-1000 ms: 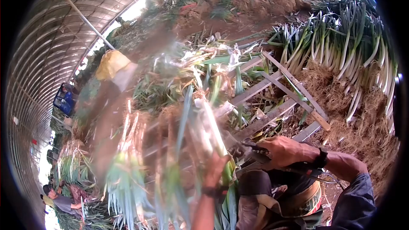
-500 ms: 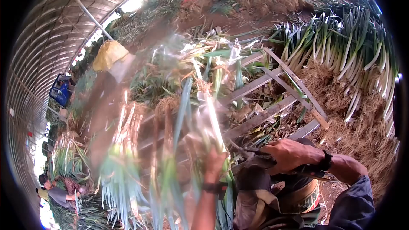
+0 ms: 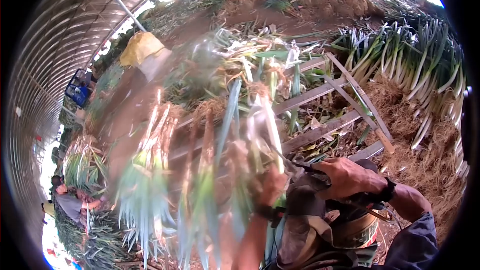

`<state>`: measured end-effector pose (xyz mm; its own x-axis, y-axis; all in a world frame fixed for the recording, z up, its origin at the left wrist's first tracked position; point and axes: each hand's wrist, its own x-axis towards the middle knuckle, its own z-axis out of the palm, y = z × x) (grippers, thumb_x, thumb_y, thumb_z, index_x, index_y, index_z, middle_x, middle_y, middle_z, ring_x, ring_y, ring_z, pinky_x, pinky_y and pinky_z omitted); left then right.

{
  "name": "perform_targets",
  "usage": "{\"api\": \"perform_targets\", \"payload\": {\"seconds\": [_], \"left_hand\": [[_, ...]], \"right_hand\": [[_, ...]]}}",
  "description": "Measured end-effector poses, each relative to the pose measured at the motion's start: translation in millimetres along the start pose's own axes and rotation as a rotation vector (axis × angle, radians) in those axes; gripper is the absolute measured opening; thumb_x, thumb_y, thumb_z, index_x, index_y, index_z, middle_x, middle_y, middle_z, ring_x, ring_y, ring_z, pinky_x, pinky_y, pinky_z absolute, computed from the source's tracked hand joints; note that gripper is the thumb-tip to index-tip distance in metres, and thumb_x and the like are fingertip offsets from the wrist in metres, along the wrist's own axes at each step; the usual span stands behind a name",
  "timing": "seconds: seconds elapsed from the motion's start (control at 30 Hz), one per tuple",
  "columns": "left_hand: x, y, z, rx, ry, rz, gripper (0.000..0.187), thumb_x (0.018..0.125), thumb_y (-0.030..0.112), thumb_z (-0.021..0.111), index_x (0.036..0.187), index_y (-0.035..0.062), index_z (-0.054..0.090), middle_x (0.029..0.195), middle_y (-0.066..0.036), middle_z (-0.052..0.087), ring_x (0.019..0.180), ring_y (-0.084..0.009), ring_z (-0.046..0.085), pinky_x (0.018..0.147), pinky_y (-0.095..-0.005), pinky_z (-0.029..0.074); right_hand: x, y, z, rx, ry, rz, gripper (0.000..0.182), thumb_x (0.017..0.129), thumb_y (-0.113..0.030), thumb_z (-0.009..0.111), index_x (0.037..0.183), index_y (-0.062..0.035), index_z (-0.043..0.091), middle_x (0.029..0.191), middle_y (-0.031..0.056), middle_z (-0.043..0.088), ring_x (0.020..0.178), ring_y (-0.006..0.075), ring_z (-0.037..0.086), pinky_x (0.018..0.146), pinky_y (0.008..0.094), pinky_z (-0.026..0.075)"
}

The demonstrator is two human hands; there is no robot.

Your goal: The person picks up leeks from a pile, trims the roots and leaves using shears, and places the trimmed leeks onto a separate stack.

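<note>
My left hand (image 3: 272, 186) is closed round the lower stalk of a leek (image 3: 271, 130), whose white shaft points up and away with its roots at the far end. My right hand (image 3: 347, 179) grips a dark hand tool (image 3: 301, 164) with a thin pointed tip; the tip reaches toward the leek just above my left fingers. Most of the tool is hidden by the hand, so I cannot tell its kind. More leeks (image 3: 202, 170) with brown roots lie left of my left hand, blurred by a smear over the view.
A wooden slatted rack (image 3: 320, 132) spans the middle, with peeled leaves and scraps (image 3: 240, 50) on it. Cleaned leeks (image 3: 400, 60) are piled at right. A bucket (image 3: 357, 230) stands by my knees. Another person (image 3: 72, 202) sits among leeks at far left.
My left hand has moved slightly right and up with the leek, closer to the tool's tip. The whole view has shifted a little.
</note>
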<state>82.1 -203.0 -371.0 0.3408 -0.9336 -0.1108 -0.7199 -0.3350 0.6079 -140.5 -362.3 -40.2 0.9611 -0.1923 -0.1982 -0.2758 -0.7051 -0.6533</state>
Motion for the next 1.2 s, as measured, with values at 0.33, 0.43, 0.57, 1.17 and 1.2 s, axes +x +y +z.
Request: {"api": "perform_targets", "payload": {"seconds": [0.33, 0.43, 0.57, 1.17, 1.2], "left_hand": [[-99, 77, -120, 0.048, 0.487, -0.271, 0.045, 0.090, 0.020, 0.067, 0.129, 0.0005, 0.058, 0.124, -0.027, 0.061, 0.116, -0.0441, 0.057, 0.102, -0.0528, 0.044], [-106, 53, -123, 0.124, 0.563, -0.352, 0.046, 0.092, 0.026, 0.064, 0.130, 0.0017, 0.058, 0.124, -0.026, 0.062, 0.117, -0.0450, 0.057, 0.104, -0.0550, 0.042], [-107, 52, -133, 0.180, 0.438, -0.484, 0.058, 0.087, 0.022, 0.068, 0.139, 0.0016, 0.052, 0.125, -0.029, 0.062, 0.116, -0.0456, 0.060, 0.100, -0.0541, 0.048], [-93, 25, -153, 0.165, 0.385, -0.449, 0.044, 0.079, 0.005, 0.068, 0.123, 0.0071, 0.062, 0.121, -0.020, 0.064, 0.111, -0.0397, 0.064, 0.095, -0.0487, 0.051], [-92, 24, -151, 0.216, 0.389, -0.445, 0.042, 0.079, 0.004, 0.067, 0.121, 0.0074, 0.062, 0.121, -0.019, 0.063, 0.110, -0.0396, 0.063, 0.094, -0.0491, 0.051]], "right_hand": [[30, -9, 14, 0.070, -0.168, -0.187, 0.054, 0.073, -0.036, 0.081, 0.111, -0.0008, 0.064, 0.086, 0.0191, 0.069, 0.080, 0.0392, 0.069, 0.071, 0.0462, 0.055], [34, -9, 25, 0.000, -0.212, -0.195, 0.052, 0.075, -0.038, 0.079, 0.110, -0.0027, 0.065, 0.090, 0.0179, 0.069, 0.084, 0.0381, 0.069, 0.074, 0.0466, 0.054], [38, -15, 29, -0.076, -0.253, -0.245, 0.049, 0.077, -0.040, 0.076, 0.112, -0.0066, 0.067, 0.093, 0.0167, 0.071, 0.088, 0.0356, 0.070, 0.079, 0.0453, 0.055], [74, -30, 62, -0.165, -0.278, -0.245, 0.056, 0.073, -0.042, 0.077, 0.098, 0.0046, 0.061, 0.085, 0.0228, 0.064, 0.077, 0.0417, 0.067, 0.066, 0.0484, 0.054], [74, -30, 63, -0.156, -0.283, -0.242, 0.055, 0.073, -0.042, 0.077, 0.097, 0.0045, 0.062, 0.085, 0.0228, 0.064, 0.077, 0.0417, 0.067, 0.066, 0.0482, 0.054]]}}
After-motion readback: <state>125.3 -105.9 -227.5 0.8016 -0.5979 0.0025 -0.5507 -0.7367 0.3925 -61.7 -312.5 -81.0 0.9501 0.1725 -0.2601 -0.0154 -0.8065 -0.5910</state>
